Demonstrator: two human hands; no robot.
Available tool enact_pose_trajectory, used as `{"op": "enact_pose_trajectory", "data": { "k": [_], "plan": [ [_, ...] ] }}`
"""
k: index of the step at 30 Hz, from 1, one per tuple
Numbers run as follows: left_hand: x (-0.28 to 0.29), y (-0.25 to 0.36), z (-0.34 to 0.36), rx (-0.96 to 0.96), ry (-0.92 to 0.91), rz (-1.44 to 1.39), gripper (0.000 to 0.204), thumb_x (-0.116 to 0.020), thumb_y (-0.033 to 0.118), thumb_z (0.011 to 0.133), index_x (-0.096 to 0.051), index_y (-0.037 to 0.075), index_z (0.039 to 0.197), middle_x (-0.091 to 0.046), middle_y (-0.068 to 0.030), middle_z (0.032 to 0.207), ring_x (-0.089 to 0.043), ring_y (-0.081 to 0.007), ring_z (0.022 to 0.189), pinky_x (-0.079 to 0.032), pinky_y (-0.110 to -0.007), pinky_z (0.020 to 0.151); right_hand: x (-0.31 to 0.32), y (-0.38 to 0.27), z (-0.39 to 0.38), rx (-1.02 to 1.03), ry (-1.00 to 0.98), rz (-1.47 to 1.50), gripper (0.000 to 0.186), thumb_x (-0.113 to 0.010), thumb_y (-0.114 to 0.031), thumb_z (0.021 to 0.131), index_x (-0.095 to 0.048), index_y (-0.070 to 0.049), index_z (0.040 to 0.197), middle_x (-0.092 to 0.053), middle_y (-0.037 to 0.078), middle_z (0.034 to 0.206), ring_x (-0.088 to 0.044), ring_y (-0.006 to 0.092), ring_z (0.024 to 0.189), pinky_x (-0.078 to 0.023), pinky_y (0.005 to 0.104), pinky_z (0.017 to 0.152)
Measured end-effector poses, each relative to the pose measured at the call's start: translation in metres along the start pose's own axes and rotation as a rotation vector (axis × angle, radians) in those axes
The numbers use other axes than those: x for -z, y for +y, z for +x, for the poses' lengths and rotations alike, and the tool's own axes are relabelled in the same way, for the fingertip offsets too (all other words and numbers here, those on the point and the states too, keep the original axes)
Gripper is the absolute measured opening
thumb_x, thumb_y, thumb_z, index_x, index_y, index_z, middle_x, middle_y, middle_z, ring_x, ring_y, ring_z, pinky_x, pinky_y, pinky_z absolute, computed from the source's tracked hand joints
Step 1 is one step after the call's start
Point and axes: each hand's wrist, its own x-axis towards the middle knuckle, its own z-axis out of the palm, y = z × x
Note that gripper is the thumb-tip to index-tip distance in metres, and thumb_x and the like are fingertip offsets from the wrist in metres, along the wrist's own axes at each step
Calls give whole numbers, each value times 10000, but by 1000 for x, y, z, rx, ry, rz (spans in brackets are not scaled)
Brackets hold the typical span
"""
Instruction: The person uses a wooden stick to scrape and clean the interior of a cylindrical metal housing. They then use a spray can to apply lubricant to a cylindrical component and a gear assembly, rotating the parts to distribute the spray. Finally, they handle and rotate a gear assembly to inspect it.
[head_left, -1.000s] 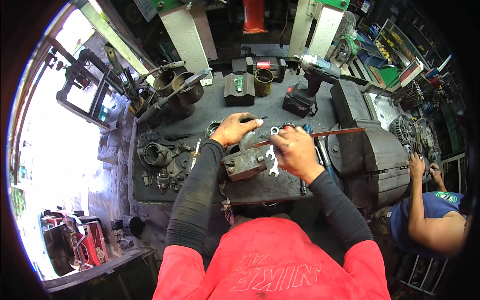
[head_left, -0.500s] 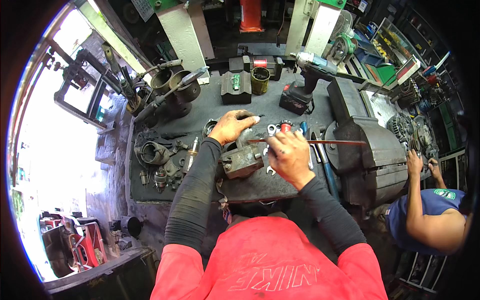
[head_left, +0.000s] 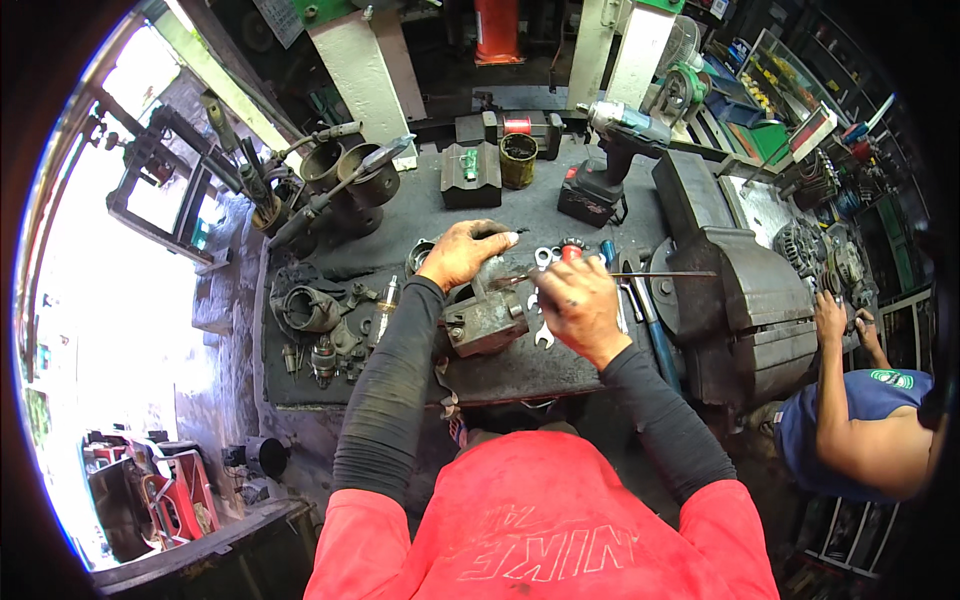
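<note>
My left hand (head_left: 462, 256) is wrapped over a grey metal casting (head_left: 487, 322) at the bench's front middle, its thumb stretched across the top. Its other fingers are partly hidden behind the part. In my right hand (head_left: 580, 302), closed just to the right of the casting, is a long thin brown metal strip (head_left: 670, 274). One end of the strip lies against the casting's top; the other reaches right, over the tools. Whether it is a blade or a file I cannot tell. Beside my right hand are wrenches (head_left: 543, 334) and a red-capped item (head_left: 571, 252).
A cordless impact wrench (head_left: 615, 165) stands at the back, near a tin can (head_left: 518, 160) and a dark metal block (head_left: 470, 182). Right of me is a big bench vise (head_left: 750, 310). Motor parts (head_left: 310, 310) lie at left. A co-worker (head_left: 850, 420) handles parts at far right.
The strip has shifted a little to the left, and its far end has turned so it looks thinner. My left hand keeps its place on the casting.
</note>
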Motion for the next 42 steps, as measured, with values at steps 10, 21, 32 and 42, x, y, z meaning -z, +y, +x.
{"op": "enact_pose_trajectory", "data": {
  "k": [10, 21, 32, 42],
  "plan": [
    [0, 2, -2, 33, 10, -4, 511, -750, 395, 973, -732, -27, 1263, -773, -123, 1171, -694, -186, 1070, -521, -332, 982, -4, 9, 4, 15, -32, 118, 234, -779, -139, 763, -694, -114, 979, -664, 46, 938, -649, 255, 911, -479, 421, 838],
    [0, 2, -2, 43, 10, -9, 492, -754, 385, 966, -743, -22, 1242, -774, -110, 1152, -683, -176, 1066, -515, -329, 980, -5, 9, 8, 57, -71, 153, 230, -768, -145, 775, -684, -112, 985, -651, 54, 919, -643, 265, 891, -470, 421, 800],
    [-1, -1, 0, 26, 7, -13, 451, -751, 346, 980, -744, -23, 1241, -771, -91, 1138, -675, -157, 1039, -519, -316, 965, -5, 8, 10, 29, -102, 184, 226, -778, -145, 789, -712, -111, 1003, -673, 45, 950, -638, 262, 903, -470, 414, 810],
    [0, -5, 2, 13, -7, 5, 486, -759, 373, 968, -739, -22, 1250, -771, -105, 1157, -676, -168, 1058, -516, -326, 973, -4, 30, 12, -86, -130, 228, 230, -779, -151, 800, -716, -120, 1020, -688, 43, 933, -654, 265, 900, -472, 414, 801]
  ]
}}
